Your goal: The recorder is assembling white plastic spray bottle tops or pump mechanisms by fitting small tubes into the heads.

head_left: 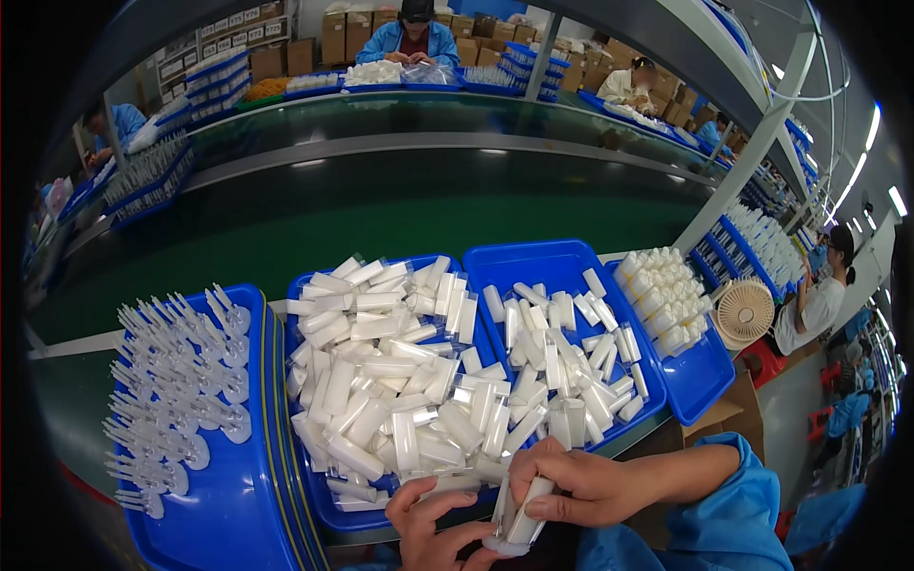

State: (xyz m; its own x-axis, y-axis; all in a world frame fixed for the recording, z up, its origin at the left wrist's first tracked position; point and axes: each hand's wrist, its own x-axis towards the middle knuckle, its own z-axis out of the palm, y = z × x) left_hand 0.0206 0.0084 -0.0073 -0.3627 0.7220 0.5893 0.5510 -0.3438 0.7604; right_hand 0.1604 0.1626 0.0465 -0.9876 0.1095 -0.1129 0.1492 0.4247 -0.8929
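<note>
Low in the view, my right hand [586,487] is closed with thumb and fingers around a white cylinder [529,512]. Under it is a translucent piece with a round base [506,547], which the fingertips of my left hand [440,528] grip from the side. How the two parts join is partly covered by my fingers. Just beyond my hands lies a blue tray [328,509] heaped with white cylinders in clear sleeves [367,419]. A second blue tray [528,249], to its right, holds more white pieces [562,362].
At the left, clear pronged parts with round bases [181,381] stand in a stacked blue tray [214,514]. White bottle-like pieces [657,285] fill a tray at right, near a beige fan [745,309]. Beyond runs a green conveyor belt [400,205], with co-workers across it.
</note>
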